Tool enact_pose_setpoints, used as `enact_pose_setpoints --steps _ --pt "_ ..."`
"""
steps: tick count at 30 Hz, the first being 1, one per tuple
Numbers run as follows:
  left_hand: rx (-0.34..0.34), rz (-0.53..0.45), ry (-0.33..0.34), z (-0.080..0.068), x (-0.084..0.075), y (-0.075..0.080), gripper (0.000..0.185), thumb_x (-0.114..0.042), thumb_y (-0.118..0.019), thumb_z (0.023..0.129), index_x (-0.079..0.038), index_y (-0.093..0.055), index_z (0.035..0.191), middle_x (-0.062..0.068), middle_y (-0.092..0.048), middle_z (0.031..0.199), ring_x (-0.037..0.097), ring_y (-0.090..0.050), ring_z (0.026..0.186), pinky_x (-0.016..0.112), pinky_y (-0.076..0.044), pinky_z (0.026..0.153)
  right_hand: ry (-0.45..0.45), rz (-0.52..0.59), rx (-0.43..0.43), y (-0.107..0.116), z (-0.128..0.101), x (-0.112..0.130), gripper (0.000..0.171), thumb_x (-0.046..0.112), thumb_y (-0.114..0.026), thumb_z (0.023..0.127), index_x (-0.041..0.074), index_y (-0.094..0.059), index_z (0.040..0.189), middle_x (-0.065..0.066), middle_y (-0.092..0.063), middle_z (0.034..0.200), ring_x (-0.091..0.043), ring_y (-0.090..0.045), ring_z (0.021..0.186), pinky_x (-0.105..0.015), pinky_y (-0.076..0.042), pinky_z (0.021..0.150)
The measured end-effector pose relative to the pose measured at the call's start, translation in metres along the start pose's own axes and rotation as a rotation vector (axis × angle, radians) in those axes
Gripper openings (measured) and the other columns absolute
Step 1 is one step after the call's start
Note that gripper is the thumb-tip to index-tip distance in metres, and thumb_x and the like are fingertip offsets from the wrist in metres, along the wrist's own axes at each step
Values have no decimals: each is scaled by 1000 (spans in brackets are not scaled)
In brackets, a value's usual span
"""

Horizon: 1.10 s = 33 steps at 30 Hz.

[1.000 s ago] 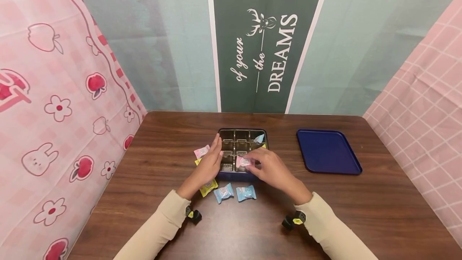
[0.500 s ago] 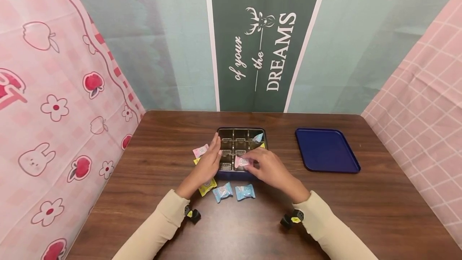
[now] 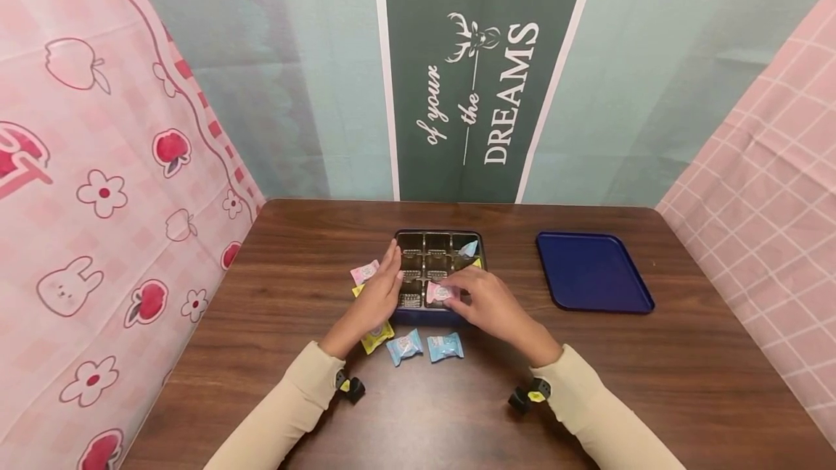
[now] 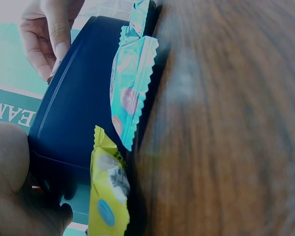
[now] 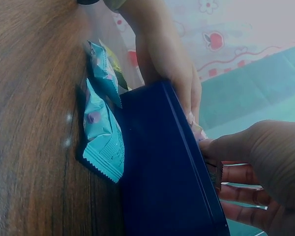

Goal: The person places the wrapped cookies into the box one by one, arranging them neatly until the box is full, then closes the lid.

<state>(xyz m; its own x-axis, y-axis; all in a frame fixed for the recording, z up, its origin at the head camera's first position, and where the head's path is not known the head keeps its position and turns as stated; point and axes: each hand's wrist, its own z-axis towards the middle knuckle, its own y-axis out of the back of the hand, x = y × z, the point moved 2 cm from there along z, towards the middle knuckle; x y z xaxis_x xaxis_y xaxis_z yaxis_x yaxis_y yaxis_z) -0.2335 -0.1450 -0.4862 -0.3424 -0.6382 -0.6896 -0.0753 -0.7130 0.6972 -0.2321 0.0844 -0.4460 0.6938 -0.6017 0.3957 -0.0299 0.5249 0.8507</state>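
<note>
Candy (image 3: 439, 293), lower centre, is pinched by right hand (image 3: 491, 304); seat it flat; left hand (image 3: 379, 294), fingers straight, should brace box (image 3: 427, 318).

Two pink packets (image 3: 440, 292) — three blue packets (image 3: 445, 347)

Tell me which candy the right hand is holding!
The pink candy at the front middle of the box: the right hand pinches it. The other pink candy lies on the table, left of the box.

Packets (image 3: 445, 348) lie before the box (image 3: 427, 318) (lid (image 3: 594, 272) to its right).
</note>
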Motion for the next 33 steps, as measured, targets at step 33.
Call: enact_pose_setpoints --steps 33 --pt "13 17 34 0 -3 2 53 -14 -35 112 5 -19 159 14 -5 170 33 -26 150 49 -27 119 45 -7 14 -6 0 6 24 20 -81 89 7 -78 109 -2 -74 100 -16 -65 94 -37 -57 81"
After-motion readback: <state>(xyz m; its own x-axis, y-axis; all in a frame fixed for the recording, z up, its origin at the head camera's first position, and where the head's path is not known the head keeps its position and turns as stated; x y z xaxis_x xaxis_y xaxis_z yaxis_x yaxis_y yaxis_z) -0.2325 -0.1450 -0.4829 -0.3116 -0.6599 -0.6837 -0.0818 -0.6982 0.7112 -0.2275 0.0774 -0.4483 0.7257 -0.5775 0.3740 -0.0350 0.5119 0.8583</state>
